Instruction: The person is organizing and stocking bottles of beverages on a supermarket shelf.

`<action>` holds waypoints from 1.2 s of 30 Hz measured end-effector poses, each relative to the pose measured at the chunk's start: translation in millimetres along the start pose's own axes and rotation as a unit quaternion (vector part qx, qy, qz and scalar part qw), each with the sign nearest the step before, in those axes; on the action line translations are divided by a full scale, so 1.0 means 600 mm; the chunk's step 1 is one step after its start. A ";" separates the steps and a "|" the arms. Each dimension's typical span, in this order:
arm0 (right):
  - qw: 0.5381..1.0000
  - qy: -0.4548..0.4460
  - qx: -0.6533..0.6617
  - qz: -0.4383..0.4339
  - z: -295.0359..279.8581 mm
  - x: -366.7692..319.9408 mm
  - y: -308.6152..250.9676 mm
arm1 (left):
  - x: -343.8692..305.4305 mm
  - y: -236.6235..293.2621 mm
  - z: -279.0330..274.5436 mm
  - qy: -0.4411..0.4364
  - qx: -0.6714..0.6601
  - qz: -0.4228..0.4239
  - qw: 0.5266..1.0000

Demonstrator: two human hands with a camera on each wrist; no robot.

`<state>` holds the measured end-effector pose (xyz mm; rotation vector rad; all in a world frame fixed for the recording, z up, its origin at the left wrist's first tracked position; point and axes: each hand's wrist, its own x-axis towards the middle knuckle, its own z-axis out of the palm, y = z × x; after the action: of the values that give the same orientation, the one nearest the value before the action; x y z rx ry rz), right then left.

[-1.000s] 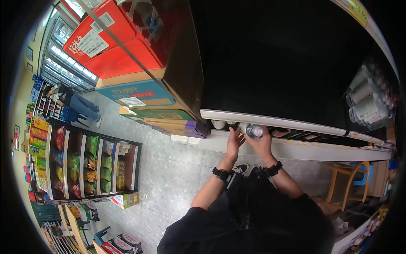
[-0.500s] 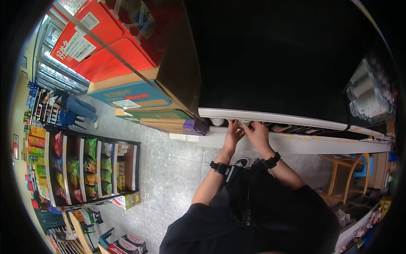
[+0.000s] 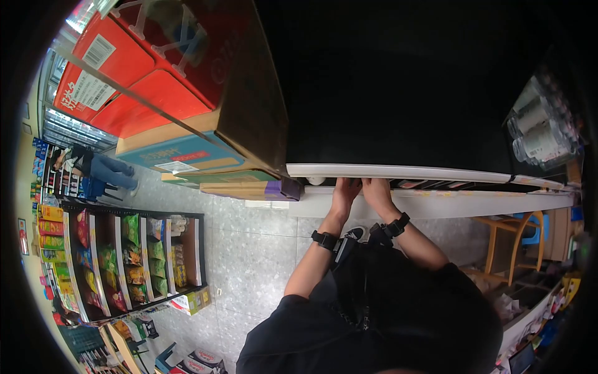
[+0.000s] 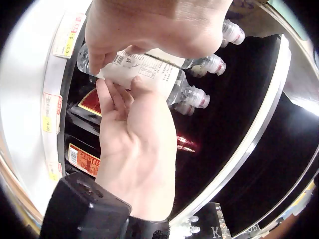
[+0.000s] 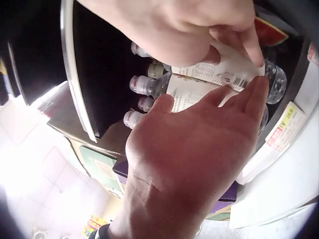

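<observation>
Clear plastic water bottles [image 4: 172, 89] with white labels lie stacked on their sides on a low shelf. My right hand [image 4: 137, 129] grips the near top bottle, thumb on its label and fingers along its side. Beside it my left hand [image 5: 194, 139] lies over the neighbouring bottles, fairly straight fingers reaching to the bottle ends. In the head view the shelf edge [image 3: 398, 170] hides the fingertips of both hands.
Dark packages with red labels [image 4: 82, 159] lie to the right of the bottles. Stacked cartons [image 3: 187, 149] stand left of the shelf. A wooden chair [image 3: 517, 240] is at the right, a snack rack [image 3: 199, 249] at the left, and a person [image 3: 103, 168] stands far back.
One second ago my right hand held a bottle upright before the shelf. Both hands have since moved forward under the shelf edge, and the bottle is out of the head view.
</observation>
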<state>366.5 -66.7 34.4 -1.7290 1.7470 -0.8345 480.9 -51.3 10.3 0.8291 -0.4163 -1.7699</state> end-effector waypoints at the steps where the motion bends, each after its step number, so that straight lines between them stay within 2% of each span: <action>1: 1.000 0.002 -0.001 0.001 0.004 0.003 0.004 | 0.005 0.000 -0.002 -0.002 -0.001 -0.001 1.000; 3: 1.000 0.020 -0.014 -0.013 0.014 0.004 0.011 | 0.010 -0.001 -0.008 -0.056 -0.009 -0.003 0.998; 10: 0.998 0.040 -0.052 -0.018 0.034 0.007 0.024 | 0.015 -0.006 -0.013 -0.064 0.001 -0.023 0.998; 12: 1.000 0.013 0.005 -0.003 0.031 0.009 0.020 | 0.014 0.000 -0.009 -0.069 0.015 -0.024 0.997; 15: 0.998 0.040 0.050 0.026 0.035 0.009 0.009 | 0.030 -0.021 -0.031 -0.080 -0.012 -0.021 0.996; 17: 0.997 0.058 0.039 0.026 0.048 0.012 0.026 | 0.016 -0.005 -0.008 -0.069 0.000 -0.029 0.997; 19: 0.999 0.038 -0.008 0.027 0.060 -0.002 0.044 | -0.002 0.009 0.006 0.038 0.085 -0.071 0.993; 20: 0.999 -0.012 0.014 0.046 0.044 -0.005 0.029 | -0.003 0.006 -0.001 0.071 0.103 -0.059 0.990; 21: 0.993 -0.025 0.074 0.093 0.026 -0.022 0.012 | -0.008 0.003 -0.008 0.061 0.111 -0.064 0.990; 23: 0.982 -0.062 0.176 0.044 -0.007 -0.055 0.006 | -0.029 0.005 -0.001 0.106 0.156 -0.046 0.981; 26: 0.978 -0.032 0.206 -0.001 -0.039 -0.113 0.042 | -0.058 -0.018 0.015 0.135 0.195 -0.036 0.971; 29: 0.977 -0.084 0.182 0.074 -0.119 -0.168 0.081 | -0.075 -0.058 0.045 0.103 0.236 -0.055 0.965; 33: 0.964 0.048 0.250 0.074 -0.188 -0.257 0.197 | -0.093 -0.138 0.122 0.048 0.288 -0.103 0.951; 35: 0.925 0.117 0.329 0.148 -0.234 -0.307 0.250 | -0.102 -0.193 0.166 0.035 0.301 -0.111 0.946; 36: 0.922 0.138 0.317 0.175 -0.263 -0.337 0.276 | -0.108 -0.223 0.189 0.018 0.322 -0.132 0.937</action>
<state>145.3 141.7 5.5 -0.8777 1.6283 -1.3366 320.3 42.8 25.0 1.4291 -0.9249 -1.8760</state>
